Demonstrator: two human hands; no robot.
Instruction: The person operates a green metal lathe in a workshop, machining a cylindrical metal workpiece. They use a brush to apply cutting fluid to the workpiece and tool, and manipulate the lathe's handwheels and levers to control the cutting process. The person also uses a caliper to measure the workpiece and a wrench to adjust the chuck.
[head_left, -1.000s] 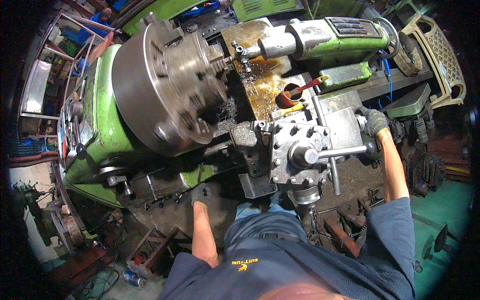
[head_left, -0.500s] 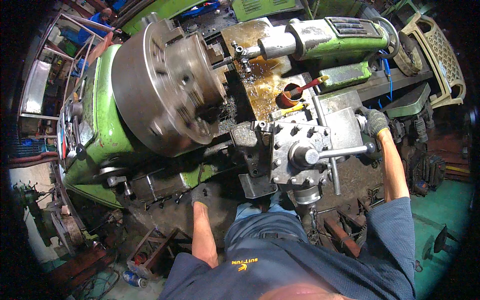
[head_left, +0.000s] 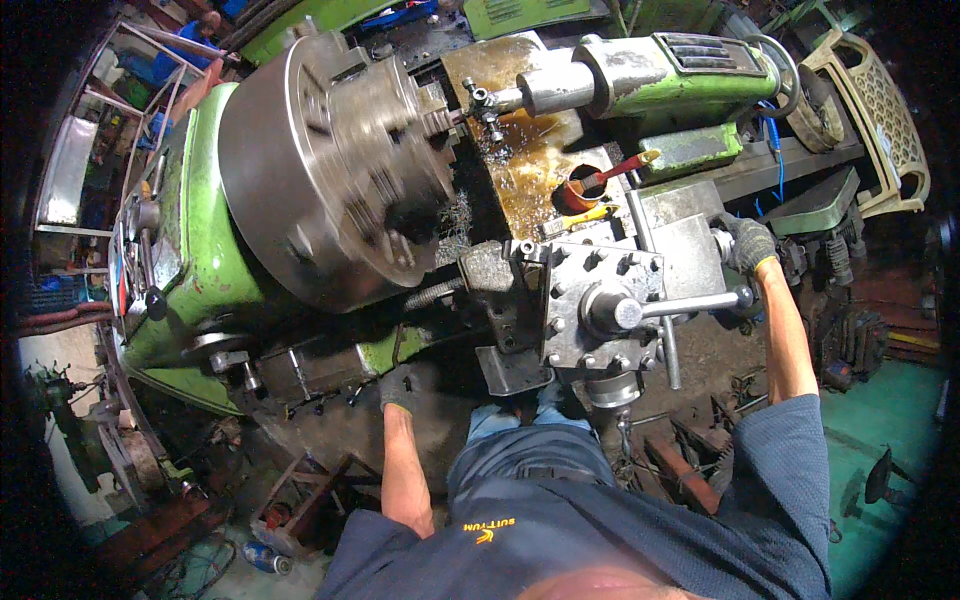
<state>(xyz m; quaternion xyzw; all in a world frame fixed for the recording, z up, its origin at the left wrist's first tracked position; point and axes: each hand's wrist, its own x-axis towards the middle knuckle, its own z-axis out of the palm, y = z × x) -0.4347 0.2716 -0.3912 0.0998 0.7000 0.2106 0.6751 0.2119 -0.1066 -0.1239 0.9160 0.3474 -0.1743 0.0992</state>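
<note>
Nothing much shifts over the last second: both gloved hands stay where they were. The right hand remains curled around a small handle at the far side of the carriage, just beside the tool post with its long lever. The left hand stays low on the apron; whether it grips anything I cannot tell. The big chuck looks blurred, so I judge it is turning and the 2 hands are holding a steady feed.
</note>
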